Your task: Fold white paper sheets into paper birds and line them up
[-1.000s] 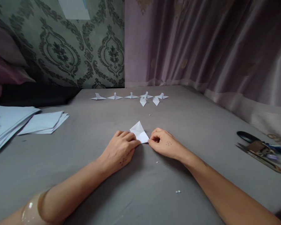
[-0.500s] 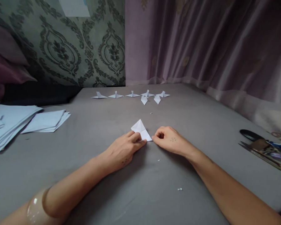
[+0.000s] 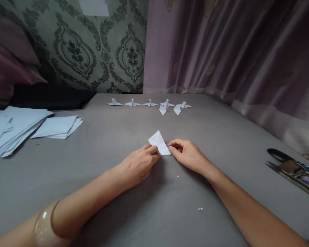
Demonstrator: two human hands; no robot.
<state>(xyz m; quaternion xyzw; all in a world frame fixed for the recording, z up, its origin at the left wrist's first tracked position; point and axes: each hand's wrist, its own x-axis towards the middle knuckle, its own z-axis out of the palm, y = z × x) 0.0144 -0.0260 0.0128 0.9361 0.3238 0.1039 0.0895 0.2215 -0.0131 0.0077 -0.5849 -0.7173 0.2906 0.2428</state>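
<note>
A small white paper (image 3: 162,148), folded to a pointed shape with crease lines, lies on the grey surface in front of me, its tip pointing away. My left hand (image 3: 141,161) is closed on its lower left part, thumb and fingers pressing there and hiding that corner. Just beside the paper's right edge is my right hand (image 3: 186,151), loosely curled, with a small gap between thumb and forefinger. Its fingertips are at or very near the edge, and the lower right corner shows uncovered.
Several folded paper birds (image 3: 150,103) stand in a row at the back, with two kite-shaped folded papers (image 3: 162,110) before them. Paper stacks (image 3: 58,126) lie at left. Scissors (image 3: 292,178) and other tools lie at far right. Tiny paper scraps (image 3: 201,209) dot the grey surface (image 3: 113,212).
The view has shifted slightly, moving most things right. My right fingertips have loosened and moved up from the paper's right corner. My left hand keeps its hold on the paper.
</note>
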